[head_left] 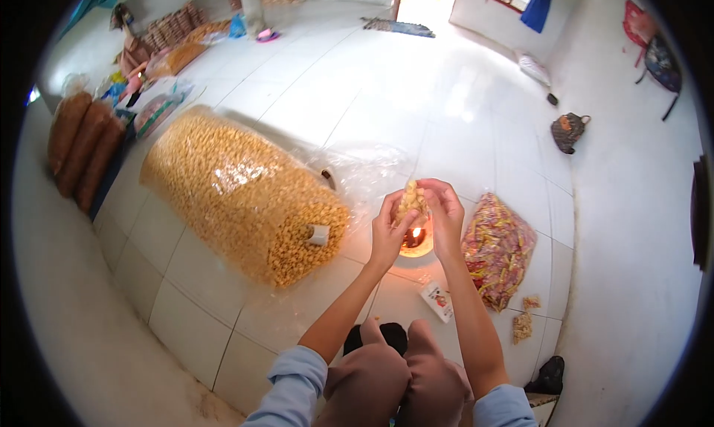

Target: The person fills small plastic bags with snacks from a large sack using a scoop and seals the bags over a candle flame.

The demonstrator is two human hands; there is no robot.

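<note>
My left hand (386,231) and my right hand (447,216) are closed on a small clear packet of yellow snack pieces (411,199), fingers pinching it from both sides. Just below it burns a small flame (416,232) in a round dish (418,252) on the floor. To the left lies a huge clear bag of the same yellow snacks (230,178), its near end open, with a white cup (318,235) among the pieces. Right of my hands rests a clear bag with many red, purple and yellow pieces (497,256).
Near my knees lies a white printed card or pack (437,301). Two small filled packets (523,327) are on the tiles at right. Tall brown filled bags (85,144) lean at the left wall. A brown patterned bag (569,133) sits by the right wall.
</note>
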